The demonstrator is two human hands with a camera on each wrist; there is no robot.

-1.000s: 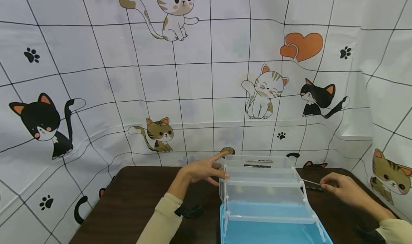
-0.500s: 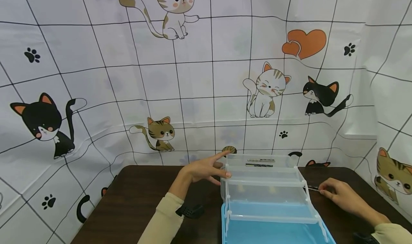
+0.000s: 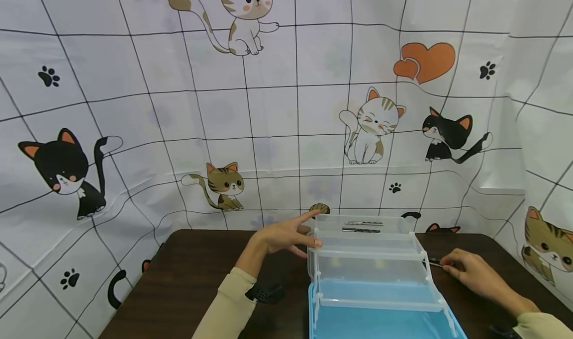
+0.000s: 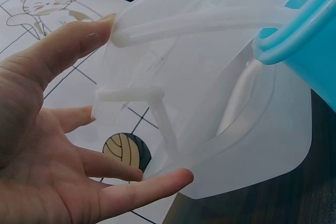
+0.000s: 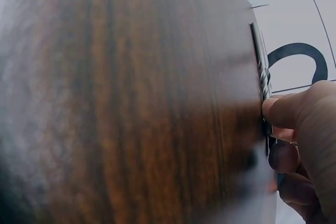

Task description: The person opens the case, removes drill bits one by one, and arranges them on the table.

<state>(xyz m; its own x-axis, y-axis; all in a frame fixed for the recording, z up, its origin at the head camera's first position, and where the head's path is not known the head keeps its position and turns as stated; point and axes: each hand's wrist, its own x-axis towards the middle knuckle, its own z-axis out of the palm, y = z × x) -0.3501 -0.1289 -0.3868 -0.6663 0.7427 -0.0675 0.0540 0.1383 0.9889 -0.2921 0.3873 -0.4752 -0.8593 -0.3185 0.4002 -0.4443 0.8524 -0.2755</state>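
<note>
A blue toolbox stands unfolded in the head view, its translucent tiered trays raised toward the back. Two drill bits, one silver and one dark, lie crosswise in the uppermost tier. My left hand touches the upper left side of the trays with its fingers spread. Its thumb lies along a tray edge in the left wrist view, with the other fingers apart below. My right hand pinches a spiral drill bit at the tabletop, right of the trays; a darker bit appears beside it, partly hidden.
The dark wooden table extends on both sides of the toolbox. Close behind hangs a white grid-patterned cloth printed with cats. A black wrist strap is by the left sleeve.
My right hand has lowered the drill bit to the table beside the trays, shifting slightly left. My left hand keeps its place on the trays. The head view has shifted slightly.
</note>
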